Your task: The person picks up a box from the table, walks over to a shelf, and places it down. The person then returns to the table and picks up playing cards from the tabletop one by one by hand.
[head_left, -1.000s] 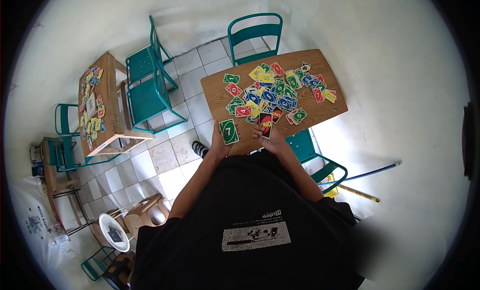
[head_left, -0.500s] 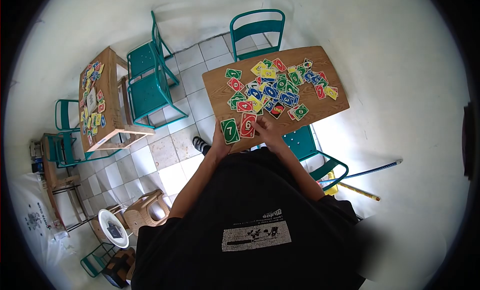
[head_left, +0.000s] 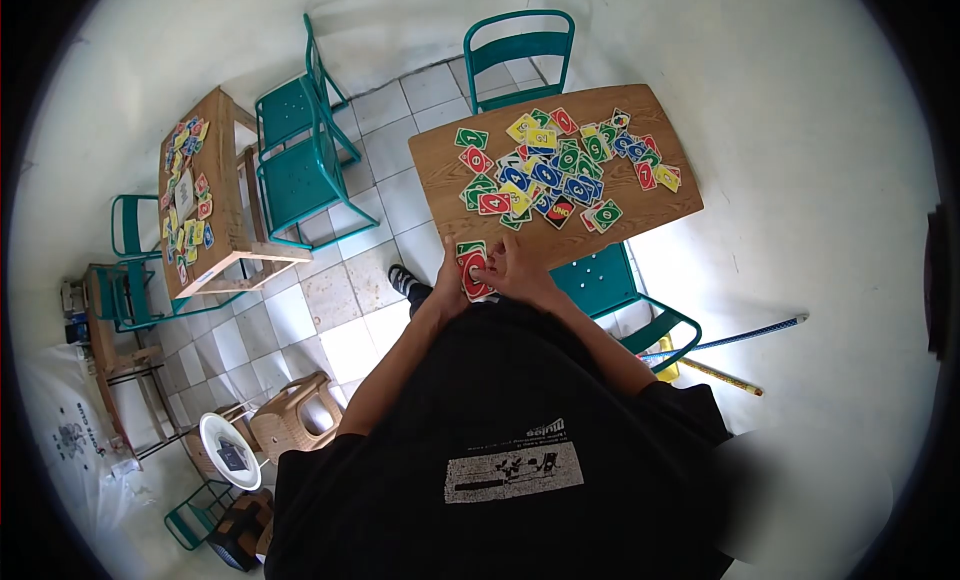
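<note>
By the near edge of the counter [head_left: 432,170], clasping red UNO card [head_left: 471,279] over green UNO card [head_left: 470,246] in left grip [head_left: 452,279], lengthwise front to back; touching red face from right grip [head_left: 522,277], pinching or not, cannot tell.

Black card [head_left: 559,214] reads UNO, red card [head_left: 494,204] 4, black shirt [head_left: 485,410] Mules.

pretty bright overall, floor tiles [head_left: 350,350] kinda blown out, heavy fisheye bend, black corners, blurry smudge [head_left: 748,490] lower right
</note>
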`<state>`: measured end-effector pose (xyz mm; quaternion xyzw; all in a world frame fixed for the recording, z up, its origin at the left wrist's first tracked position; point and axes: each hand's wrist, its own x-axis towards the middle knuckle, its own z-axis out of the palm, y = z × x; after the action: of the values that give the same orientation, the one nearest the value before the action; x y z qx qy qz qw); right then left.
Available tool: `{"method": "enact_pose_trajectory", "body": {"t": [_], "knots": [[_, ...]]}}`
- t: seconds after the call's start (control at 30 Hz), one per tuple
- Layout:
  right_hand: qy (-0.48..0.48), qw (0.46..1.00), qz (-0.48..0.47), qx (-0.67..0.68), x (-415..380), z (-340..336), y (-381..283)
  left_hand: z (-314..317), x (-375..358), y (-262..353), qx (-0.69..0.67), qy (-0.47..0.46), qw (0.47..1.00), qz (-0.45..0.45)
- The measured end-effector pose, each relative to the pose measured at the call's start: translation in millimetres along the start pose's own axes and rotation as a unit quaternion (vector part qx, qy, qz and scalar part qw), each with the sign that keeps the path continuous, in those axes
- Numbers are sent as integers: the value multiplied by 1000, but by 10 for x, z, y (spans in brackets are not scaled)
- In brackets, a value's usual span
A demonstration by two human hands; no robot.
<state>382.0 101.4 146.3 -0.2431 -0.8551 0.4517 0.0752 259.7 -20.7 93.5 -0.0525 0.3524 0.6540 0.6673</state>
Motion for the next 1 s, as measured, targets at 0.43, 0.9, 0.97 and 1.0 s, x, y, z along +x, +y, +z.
{"method": "enact_pose_trajectory", "body": {"t": [0.43, 0.9, 0.97, 1.0], "knots": [[-126, 985, -90, -79, 52, 219, 1, 111, -203, 14, 105, 79, 991, -18], [-55, 994, -77, -55, 199, 100, -253, -2, -43, 374, 104, 43, 992, -58], [18, 997, -65, 39, 287, 232, -84, 137, -106, 456, 59, 81, 994, -39], [54, 993, -58, 85, 332, 314, 32, 71, -85, 465, 50, 60, 996, -43]]}}
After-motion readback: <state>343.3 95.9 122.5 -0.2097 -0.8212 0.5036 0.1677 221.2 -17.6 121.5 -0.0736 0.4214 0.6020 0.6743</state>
